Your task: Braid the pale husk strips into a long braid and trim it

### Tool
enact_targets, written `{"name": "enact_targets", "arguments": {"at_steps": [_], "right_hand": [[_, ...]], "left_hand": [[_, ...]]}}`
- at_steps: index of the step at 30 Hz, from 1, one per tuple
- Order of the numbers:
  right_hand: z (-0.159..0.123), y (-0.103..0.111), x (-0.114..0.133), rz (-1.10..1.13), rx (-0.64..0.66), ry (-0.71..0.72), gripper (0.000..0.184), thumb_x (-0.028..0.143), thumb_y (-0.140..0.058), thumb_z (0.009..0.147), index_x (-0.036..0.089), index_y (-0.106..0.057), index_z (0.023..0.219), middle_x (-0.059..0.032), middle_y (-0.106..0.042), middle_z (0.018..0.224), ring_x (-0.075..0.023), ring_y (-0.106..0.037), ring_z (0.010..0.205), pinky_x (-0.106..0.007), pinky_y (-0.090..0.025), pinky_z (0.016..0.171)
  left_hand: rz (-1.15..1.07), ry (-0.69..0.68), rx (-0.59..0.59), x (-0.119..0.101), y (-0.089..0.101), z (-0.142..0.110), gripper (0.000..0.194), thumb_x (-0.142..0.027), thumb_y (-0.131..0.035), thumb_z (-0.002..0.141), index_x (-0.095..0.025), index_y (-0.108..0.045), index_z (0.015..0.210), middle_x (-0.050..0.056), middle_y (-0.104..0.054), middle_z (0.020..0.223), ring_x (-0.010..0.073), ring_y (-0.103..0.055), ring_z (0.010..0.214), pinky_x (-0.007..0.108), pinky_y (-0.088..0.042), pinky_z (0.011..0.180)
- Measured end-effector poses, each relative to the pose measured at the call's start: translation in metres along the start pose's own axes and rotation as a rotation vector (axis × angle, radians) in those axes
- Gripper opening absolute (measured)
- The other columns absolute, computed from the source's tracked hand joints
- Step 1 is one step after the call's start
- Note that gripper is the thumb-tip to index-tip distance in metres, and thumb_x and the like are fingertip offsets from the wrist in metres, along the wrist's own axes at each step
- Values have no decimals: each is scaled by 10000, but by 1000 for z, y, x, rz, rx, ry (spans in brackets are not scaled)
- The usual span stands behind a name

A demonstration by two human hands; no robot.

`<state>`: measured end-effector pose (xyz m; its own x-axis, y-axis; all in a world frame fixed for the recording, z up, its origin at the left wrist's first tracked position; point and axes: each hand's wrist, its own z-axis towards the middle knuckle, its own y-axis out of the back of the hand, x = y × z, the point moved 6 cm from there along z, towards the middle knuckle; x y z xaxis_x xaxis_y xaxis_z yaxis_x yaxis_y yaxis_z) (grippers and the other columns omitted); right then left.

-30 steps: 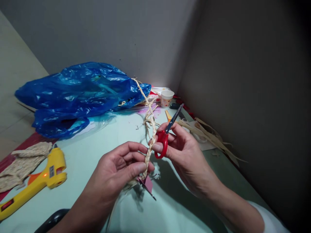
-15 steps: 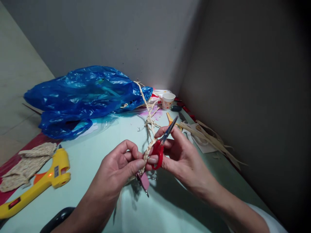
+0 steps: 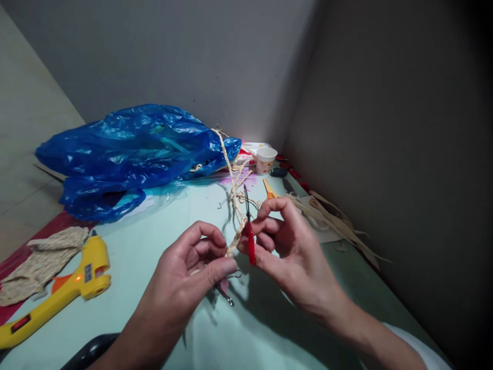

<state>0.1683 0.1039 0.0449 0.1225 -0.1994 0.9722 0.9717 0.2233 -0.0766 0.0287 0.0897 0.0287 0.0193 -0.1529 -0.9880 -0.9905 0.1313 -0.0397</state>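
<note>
My left hand (image 3: 200, 262) is closed on a pale braided straw cord (image 3: 234, 241), thumb pressed along it. From there the cord runs away from me toward the blue bag. Red-handled scissors (image 3: 251, 246) hang on my right hand (image 3: 287, 239), seen nearly edge-on with the blades pointing up and away. The right thumb and fingers are also at the braid, just beyond the left hand. Below the left thumb a metal clip with a pink part (image 3: 224, 290) shows, partly hidden by the hand.
A yellow glue gun (image 3: 94, 264) with a glowing orange light lies at left beside a woven straw piece (image 3: 46, 262). Behind are a blue plastic bag (image 3: 127, 144) and a paper cup (image 3: 265, 160). Orange-handled scissors (image 3: 269, 189) and loose straw strips (image 3: 339, 226) lie at right.
The scissors in my right hand have turned from slanting right to nearly upright and edge-on. My left thumb has moved slightly right, and the pink part is more covered.
</note>
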Motion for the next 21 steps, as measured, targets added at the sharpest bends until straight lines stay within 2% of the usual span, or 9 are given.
{"name": "enact_targets", "arguments": {"at_steps": [3,6,8,12,14,17,19,21], "right_hand": [[-1,-1,2,31,-13,-4,327,35,-596,739,231,-387,896,52,-544,799,-74,-475,690,-204,-381,622],[-2,-4,2,40,-8,-23,317,32,-589,734,224,-379,873,50,-532,792,-69,-466,680,-195,-371,606],[-3,-5,0,70,-5,-56,315,44,-593,734,225,-371,866,51,-525,784,-72,-465,677,-195,-370,600],[-4,-5,-6,93,-32,-104,314,73,-604,731,228,-362,857,51,-505,761,-83,-462,669,-203,-370,592],[-4,-4,-6,38,-47,-91,306,78,-600,731,229,-361,848,51,-502,742,-89,-455,658,-207,-359,578],[-4,-2,-3,-106,-62,-18,277,80,-592,739,228,-385,849,47,-496,753,-89,-416,637,-213,-351,565],[-4,0,0,-211,-61,55,248,83,-581,757,228,-415,872,42,-495,784,-88,-398,635,-218,-359,570],[-4,1,2,-302,-50,125,227,86,-563,782,230,-437,905,36,-504,805,-93,-411,647,-225,-374,583]], "left_hand": [[222,-108,-99,-7,6,-1,157,-257,-706,726,-214,-566,785,-20,-606,730,146,-597,650,235,-459,584],[475,-307,-292,-20,11,-10,64,-238,-696,742,-233,-632,739,-14,-645,725,156,-585,672,248,-442,645],[556,-438,-384,-25,10,-17,51,-210,-712,734,-247,-678,742,-7,-679,728,167,-586,677,263,-435,693],[622,-591,-352,-24,6,-24,166,-155,-717,728,-282,-748,830,10,-730,808,203,-617,771,290,-423,796],[656,-600,-343,-22,6,-24,206,-151,-705,739,-297,-759,873,15,-735,834,213,-619,798,301,-419,819],[671,-572,-332,-22,6,-22,165,-182,-672,775,-289,-767,857,25,-731,801,212,-614,759,308,-424,793],[618,-487,-294,-22,6,-19,118,-224,-663,787,-270,-769,813,31,-718,762,202,-607,707,295,-441,733],[494,-322,-230,-20,7,-14,97,-274,-670,783,-249,-764,780,33,-704,719,191,-603,669,271,-451,659]]}}
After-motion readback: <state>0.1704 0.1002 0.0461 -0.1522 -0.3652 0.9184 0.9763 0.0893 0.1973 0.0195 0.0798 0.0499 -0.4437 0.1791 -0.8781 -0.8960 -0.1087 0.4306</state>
